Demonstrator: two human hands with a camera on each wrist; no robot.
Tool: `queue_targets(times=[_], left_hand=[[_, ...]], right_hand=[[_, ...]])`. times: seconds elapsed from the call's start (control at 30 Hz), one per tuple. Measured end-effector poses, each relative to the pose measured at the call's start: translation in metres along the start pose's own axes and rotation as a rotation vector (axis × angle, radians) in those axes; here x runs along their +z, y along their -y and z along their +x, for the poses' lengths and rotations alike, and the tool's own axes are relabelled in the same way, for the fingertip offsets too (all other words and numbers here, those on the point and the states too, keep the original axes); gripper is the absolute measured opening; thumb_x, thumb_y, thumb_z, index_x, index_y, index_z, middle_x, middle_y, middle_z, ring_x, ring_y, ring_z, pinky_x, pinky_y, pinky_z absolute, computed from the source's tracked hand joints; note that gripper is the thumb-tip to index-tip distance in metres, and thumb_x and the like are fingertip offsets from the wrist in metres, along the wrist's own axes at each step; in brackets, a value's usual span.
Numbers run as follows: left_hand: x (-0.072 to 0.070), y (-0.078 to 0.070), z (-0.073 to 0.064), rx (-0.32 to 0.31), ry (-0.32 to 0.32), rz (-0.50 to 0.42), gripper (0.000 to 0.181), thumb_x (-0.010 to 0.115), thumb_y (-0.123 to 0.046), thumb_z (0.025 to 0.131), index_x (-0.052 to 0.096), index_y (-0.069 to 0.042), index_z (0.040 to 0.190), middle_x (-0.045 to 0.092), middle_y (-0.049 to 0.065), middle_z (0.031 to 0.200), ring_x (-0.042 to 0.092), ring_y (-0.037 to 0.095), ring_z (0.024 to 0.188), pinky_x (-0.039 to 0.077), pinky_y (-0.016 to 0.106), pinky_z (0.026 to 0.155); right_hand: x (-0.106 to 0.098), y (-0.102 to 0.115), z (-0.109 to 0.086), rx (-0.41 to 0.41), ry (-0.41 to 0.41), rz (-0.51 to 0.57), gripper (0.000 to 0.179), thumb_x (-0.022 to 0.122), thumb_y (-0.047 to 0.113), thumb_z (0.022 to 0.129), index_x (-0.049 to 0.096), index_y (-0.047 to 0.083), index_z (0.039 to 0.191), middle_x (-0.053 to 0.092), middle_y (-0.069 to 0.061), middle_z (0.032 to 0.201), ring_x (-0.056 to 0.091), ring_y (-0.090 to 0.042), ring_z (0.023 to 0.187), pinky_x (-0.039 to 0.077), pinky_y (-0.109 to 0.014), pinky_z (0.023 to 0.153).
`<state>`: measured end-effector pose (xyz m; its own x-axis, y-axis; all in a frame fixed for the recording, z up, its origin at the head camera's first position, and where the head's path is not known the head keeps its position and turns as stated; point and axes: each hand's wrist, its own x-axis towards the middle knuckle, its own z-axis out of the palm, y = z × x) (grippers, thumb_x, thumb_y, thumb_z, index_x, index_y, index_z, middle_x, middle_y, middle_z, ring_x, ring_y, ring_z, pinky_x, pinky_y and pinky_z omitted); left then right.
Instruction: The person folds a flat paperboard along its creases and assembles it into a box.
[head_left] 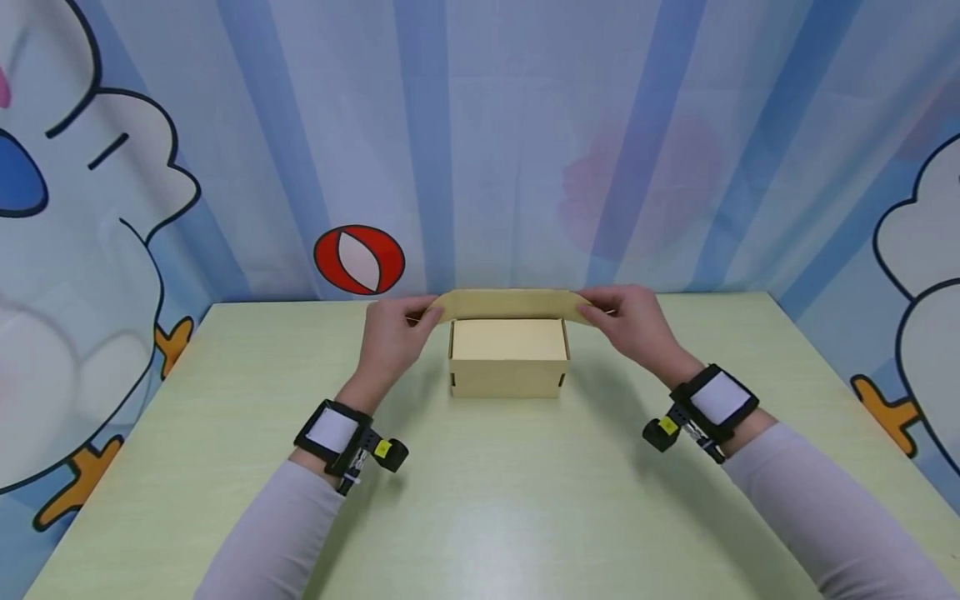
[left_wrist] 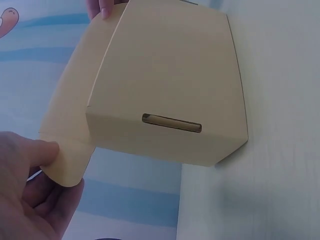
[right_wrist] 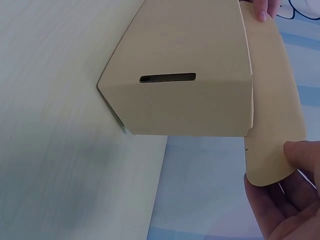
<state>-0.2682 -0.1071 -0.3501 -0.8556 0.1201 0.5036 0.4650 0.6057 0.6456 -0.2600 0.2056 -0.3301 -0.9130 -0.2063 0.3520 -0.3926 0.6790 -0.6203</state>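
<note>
A small tan cardboard box [head_left: 508,375] stands on the table, with a long flap [head_left: 507,304] raised along its far top edge. My left hand [head_left: 393,337] pinches the flap's left end, a rounded tab [left_wrist: 67,160], between thumb and fingers. At the other end my right hand [head_left: 633,325] pinches the matching rounded tab [right_wrist: 270,165] the same way. Both wrist views show a narrow slot, one in the box's left side [left_wrist: 171,123] and one in its right side [right_wrist: 167,78]. The inside of the box is hidden.
The pale wooden table [head_left: 480,500] extends around the box and ends just behind it. Beyond its far edge hangs a blue striped curtain [head_left: 510,150] with cartoon figures and a red-and-white ball print [head_left: 359,259]. Each wrist wears a strapped camera mount.
</note>
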Motion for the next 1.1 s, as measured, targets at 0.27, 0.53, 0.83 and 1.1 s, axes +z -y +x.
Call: queue_targets(times=[0.27, 0.53, 0.83, 1.1], left_hand=[[0.001, -0.004, -0.003, 0.004, -0.006, 0.005, 0.023, 0.064, -0.022, 0.086, 0.070, -0.014, 0.106, 0.070, 0.002, 0.088, 0.060, 0.012, 0.074, 0.049, 0.024, 0.056], [0.003, -0.009, -0.005, 0.010, -0.025, 0.030, 0.022, 0.065, -0.022, 0.085, 0.070, -0.014, 0.104, 0.070, 0.001, 0.083, 0.060, 0.011, 0.070, 0.048, 0.024, 0.058], [0.006, -0.017, -0.007, -0.039, -0.047, 0.032, 0.024, 0.066, -0.024, 0.084, 0.070, -0.014, 0.105, 0.070, 0.003, 0.084, 0.061, 0.012, 0.070, 0.049, 0.023, 0.058], [0.010, -0.022, -0.010, -0.135, -0.059, -0.018, 0.025, 0.066, -0.027, 0.084, 0.069, -0.017, 0.106, 0.070, 0.001, 0.085, 0.060, 0.010, 0.070, 0.049, 0.023, 0.056]], right_hand=[[0.000, 0.005, -0.003, 0.020, 0.011, 0.008, 0.026, 0.060, 0.023, 0.088, 0.067, 0.016, 0.112, 0.068, -0.004, 0.101, 0.061, -0.014, 0.086, 0.049, -0.032, 0.066], [0.001, 0.010, -0.006, -0.003, -0.014, -0.017, 0.026, 0.060, 0.021, 0.088, 0.066, 0.013, 0.112, 0.068, -0.007, 0.102, 0.061, -0.016, 0.086, 0.046, -0.032, 0.065], [0.004, 0.016, -0.008, 0.012, -0.034, -0.043, 0.027, 0.060, 0.021, 0.088, 0.066, 0.010, 0.113, 0.068, -0.009, 0.099, 0.059, -0.016, 0.072, 0.043, -0.029, 0.053], [0.006, 0.025, -0.010, 0.060, -0.032, -0.034, 0.028, 0.059, 0.021, 0.089, 0.065, 0.011, 0.115, 0.069, -0.008, 0.095, 0.059, -0.014, 0.063, 0.045, -0.031, 0.049]])
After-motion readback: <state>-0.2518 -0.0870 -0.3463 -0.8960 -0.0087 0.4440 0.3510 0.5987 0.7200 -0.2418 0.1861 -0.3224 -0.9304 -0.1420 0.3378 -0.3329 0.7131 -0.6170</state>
